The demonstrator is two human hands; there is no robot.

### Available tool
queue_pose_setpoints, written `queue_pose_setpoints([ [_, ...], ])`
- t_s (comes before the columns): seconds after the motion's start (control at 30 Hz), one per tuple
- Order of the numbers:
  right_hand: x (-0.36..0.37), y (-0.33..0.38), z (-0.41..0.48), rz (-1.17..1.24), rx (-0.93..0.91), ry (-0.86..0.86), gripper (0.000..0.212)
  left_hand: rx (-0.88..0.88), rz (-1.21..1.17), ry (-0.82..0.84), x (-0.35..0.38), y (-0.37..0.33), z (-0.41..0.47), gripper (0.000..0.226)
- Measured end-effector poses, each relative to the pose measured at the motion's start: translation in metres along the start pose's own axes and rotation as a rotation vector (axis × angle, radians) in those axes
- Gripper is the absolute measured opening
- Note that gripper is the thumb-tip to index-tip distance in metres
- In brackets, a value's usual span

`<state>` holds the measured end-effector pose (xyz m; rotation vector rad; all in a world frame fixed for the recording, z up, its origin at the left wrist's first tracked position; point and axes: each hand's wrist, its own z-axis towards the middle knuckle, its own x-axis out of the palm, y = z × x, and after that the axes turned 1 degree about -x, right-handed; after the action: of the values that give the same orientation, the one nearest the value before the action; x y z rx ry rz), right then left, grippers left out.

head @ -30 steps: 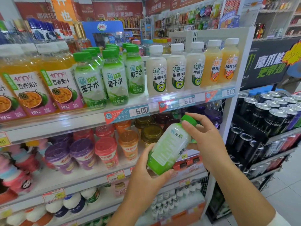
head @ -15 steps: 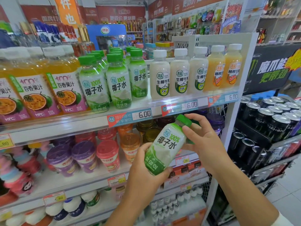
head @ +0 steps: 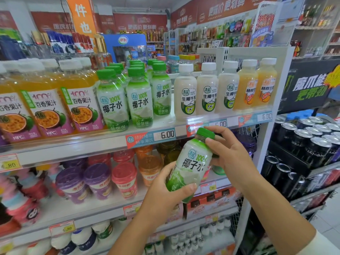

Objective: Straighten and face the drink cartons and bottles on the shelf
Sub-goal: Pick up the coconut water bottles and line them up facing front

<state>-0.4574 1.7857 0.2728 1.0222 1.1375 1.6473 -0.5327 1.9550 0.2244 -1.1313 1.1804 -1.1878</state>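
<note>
I hold a green-capped coconut water bottle point(head: 193, 162) tilted in front of the shelf, its label facing me. My left hand point(head: 165, 196) grips its base from below. My right hand point(head: 228, 155) pinches its neck just under the cap. On the shelf point(head: 73, 151) above stand rows of the same coconut water bottles point(head: 139, 100), three white-capped coconut milk bottles point(head: 207, 91) and two orange drink bottles point(head: 257, 87) to the right, and large passion fruit juice bottles point(head: 55, 102) to the left, labels mostly facing front.
Lidded cups point(head: 125, 179) in purple, red and orange fill the shelf below. Small white bottles point(head: 185, 238) sit on the lowest shelf. Black energy drink cans point(head: 311, 142) stack on a rack to the right. A white shelf upright point(head: 266, 144) stands right of my hands.
The bottle has been turned in my hands, from showing its plain back to its printed label facing me, and sits slightly more upright. Both hands kept their hold.
</note>
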Motion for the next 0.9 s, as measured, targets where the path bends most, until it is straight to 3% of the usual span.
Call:
queue_pose_setpoints([
  [0.23, 0.006, 0.029, 0.020, -0.050, -0.055, 0.027, 0.028, 0.101, 0.084, -0.023, -0.009, -0.017, 0.018, 0.059],
  [0.4, 0.013, 0.053, 0.039, -0.115, -0.147, 0.098, 0.032, 0.208, 0.426, -0.028, -0.033, -0.040, 0.032, 0.065],
  [0.57, 0.020, 0.093, 0.070, -0.335, -0.322, 0.217, 0.041, 0.642, 0.911, -0.382, -0.078, -0.092, 0.056, 0.057],
  [0.63, 0.028, 0.109, 0.084, -0.407, -0.376, 0.226, 0.041, 0.735, 1.113, -0.503, -0.096, -0.112, 0.074, 0.055],
  [0.73, 0.044, 0.127, 0.104, -0.470, -0.440, 0.237, 0.048, 0.718, 1.347, -0.560, -0.117, -0.135, 0.099, 0.059],
  [0.9, 0.064, 0.129, 0.141, -0.681, -0.467, 0.294, 0.044, 0.663, 1.506, -0.532, -0.130, -0.142, 0.122, 0.061],
])
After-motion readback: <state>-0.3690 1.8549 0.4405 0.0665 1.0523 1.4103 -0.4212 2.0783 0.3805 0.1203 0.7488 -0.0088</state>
